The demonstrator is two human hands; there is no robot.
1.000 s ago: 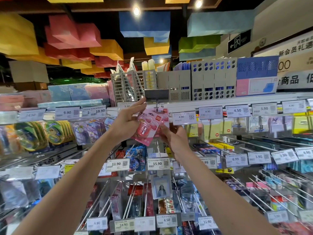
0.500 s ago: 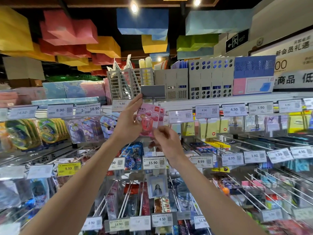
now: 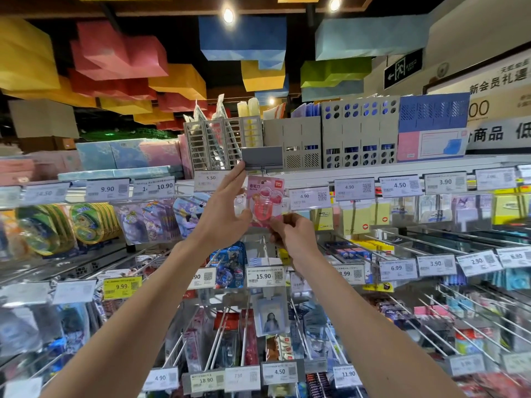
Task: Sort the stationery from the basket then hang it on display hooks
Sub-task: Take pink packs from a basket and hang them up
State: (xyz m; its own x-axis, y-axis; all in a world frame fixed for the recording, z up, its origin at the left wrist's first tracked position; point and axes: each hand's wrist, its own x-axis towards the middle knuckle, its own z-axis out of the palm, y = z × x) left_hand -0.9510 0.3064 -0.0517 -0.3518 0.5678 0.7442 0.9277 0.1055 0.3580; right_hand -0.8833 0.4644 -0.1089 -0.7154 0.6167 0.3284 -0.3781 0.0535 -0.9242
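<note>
Pink sharpener pack (image 3: 265, 202) now higher, beneath the grey holder (image 3: 262, 158); left hand (image 3: 221, 218) and right hand (image 3: 293, 235) pinch it.

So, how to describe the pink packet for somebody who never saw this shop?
Find the top shelf with grey file boxes. Below its edge, under a raised grey tag, the left hand and right hand hold the pink packet. Its neighbours are purple packs and yellow pads.
</note>
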